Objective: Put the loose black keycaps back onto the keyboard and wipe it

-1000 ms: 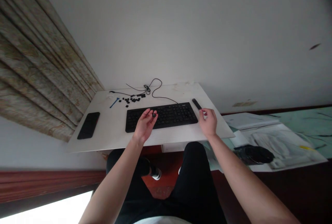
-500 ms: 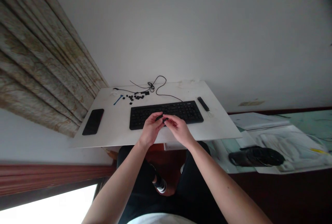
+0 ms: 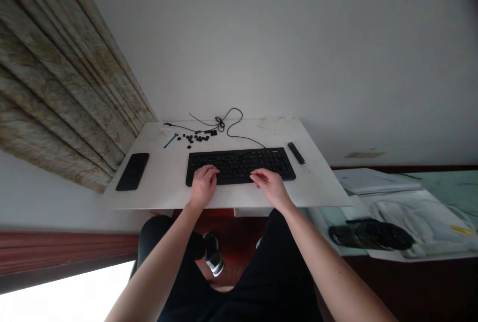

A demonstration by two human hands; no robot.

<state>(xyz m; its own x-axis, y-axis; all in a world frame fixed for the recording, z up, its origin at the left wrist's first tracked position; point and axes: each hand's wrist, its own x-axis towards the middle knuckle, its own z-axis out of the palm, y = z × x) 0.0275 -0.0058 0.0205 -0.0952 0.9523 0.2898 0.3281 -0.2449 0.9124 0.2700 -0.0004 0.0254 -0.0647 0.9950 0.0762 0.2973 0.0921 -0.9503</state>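
The left hand (image 3: pixel 203 187) and right hand (image 3: pixel 272 188) rest on the black rectangular keyboard (image 3: pixel 239 165) on the white surface (image 3: pixel 235 198), their fingers relaxed and gripping nothing visible. Small loose black keycaps (image 3: pixel 194 138) lie scattered just beyond it, so a careless wrist sweep or a tug on the thin black cable (image 3: pixel 246 139) could knock them further apart.

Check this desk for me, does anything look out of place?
Yes: loose black keycaps lie on the white desk behind the black keyboard, off the board rather than seated in it, with a blue tool beside them.
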